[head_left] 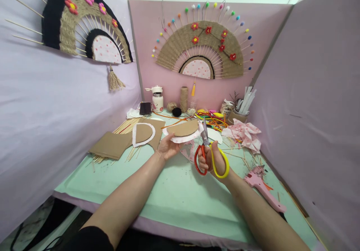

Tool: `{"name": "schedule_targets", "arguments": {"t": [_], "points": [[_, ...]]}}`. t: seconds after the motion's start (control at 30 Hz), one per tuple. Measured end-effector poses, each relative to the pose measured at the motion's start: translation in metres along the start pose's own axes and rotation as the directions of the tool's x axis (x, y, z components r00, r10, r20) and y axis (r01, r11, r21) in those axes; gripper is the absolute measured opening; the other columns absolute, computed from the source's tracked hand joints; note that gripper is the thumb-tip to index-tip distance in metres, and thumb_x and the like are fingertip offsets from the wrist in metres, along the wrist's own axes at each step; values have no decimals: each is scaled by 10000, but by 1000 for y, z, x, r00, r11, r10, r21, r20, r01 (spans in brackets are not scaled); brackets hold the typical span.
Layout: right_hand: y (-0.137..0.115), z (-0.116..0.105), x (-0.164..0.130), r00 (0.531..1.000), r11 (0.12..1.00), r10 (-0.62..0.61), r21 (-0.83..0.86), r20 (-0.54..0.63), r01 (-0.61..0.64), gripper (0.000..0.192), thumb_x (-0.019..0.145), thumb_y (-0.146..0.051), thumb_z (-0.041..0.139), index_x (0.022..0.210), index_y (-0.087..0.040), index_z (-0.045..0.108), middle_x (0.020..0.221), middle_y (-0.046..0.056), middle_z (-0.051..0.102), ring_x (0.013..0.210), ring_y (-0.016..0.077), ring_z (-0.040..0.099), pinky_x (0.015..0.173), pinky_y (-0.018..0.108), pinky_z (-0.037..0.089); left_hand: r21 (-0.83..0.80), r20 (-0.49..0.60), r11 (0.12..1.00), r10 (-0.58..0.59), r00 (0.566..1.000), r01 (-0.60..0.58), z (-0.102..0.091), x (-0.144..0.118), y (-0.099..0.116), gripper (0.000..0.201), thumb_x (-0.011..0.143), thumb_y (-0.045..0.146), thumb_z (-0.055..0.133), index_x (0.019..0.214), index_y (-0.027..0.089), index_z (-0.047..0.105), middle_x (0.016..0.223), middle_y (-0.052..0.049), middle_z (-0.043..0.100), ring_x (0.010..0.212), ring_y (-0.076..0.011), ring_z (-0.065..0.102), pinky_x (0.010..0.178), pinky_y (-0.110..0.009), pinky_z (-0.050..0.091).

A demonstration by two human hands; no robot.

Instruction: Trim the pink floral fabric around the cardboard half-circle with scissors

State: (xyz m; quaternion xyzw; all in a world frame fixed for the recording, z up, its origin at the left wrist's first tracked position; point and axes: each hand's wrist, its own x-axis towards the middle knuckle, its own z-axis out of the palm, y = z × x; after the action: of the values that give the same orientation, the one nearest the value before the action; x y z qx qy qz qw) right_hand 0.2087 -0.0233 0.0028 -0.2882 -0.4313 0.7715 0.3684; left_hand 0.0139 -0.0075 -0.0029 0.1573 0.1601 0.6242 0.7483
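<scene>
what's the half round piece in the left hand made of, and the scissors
The half-round piece in the left hand looks like matte brown cardboard laid on thin white, pink-dotted paper or fabric; which one is unclear. The scissors in the right hand have grey, metal-looking blades and glossy red and yellow handles, probably plastic.

red-and-yellow scissors, brown cardboard half-disc

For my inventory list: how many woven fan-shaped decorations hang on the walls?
2. One black and tan woven fan with pink flowers is on the left wall; one tan woven fan with red flowers is on the back wall.
</scene>
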Motion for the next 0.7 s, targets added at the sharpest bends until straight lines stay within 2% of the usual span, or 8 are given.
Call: {"name": "schedule_targets", "arguments": {"t": [0.17,0.33,0.43,0.53,0.7], "points": [[3,0,0,1000,998,-17,-63,-3,17,744,548,-896,460,671,-165,524,464,-62,434,330,53,351,362,201,299,18,-28,993,-115,993,115,2,1,-6,471,860,250,531,1305,106,474,1032,-116,706,905,-216,686,752,-280,569],[7,0,1,997,989,-61,-139,-40,55,747,551,-902,443,676,-169,514,470,-62,433,329,54,358,340,198,306,41,-143,995,-84,986,91,5,4,-6,408,845,136,542,1249,91,511,903,-88,724,781,-173,699,666,-229,578],[7,1,3,993,987,-85,-141,-80,73,738,541,-905,450,671,-180,501,466,-65,423,322,62,351,314,206,311,105,-159,993,-34,987,51,8,5,-9,400,830,113,555,1230,117,539,936,-85,727,814,-183,699,712,-267,583],[4,3,3,992,988,-72,-142,-107,57,738,529,-908,451,671,-186,496,465,-66,419,325,67,349,313,217,327,169,-122,986,32,992,-11,10,4,-15,397,824,136,562,1221,135,560,1034,-96,713,920,-210,681,823,-344,563],[5,2,0,993,984,-17,-176,-120,-4,752,529,-913,437,679,-180,505,500,-57,446,354,69,396,356,222,376,263,-121,950,205,971,-168,12,4,-24,428,774,156,625,1200,172,588,1072,-74,706,991,-223,653,906,-386,519]]}}
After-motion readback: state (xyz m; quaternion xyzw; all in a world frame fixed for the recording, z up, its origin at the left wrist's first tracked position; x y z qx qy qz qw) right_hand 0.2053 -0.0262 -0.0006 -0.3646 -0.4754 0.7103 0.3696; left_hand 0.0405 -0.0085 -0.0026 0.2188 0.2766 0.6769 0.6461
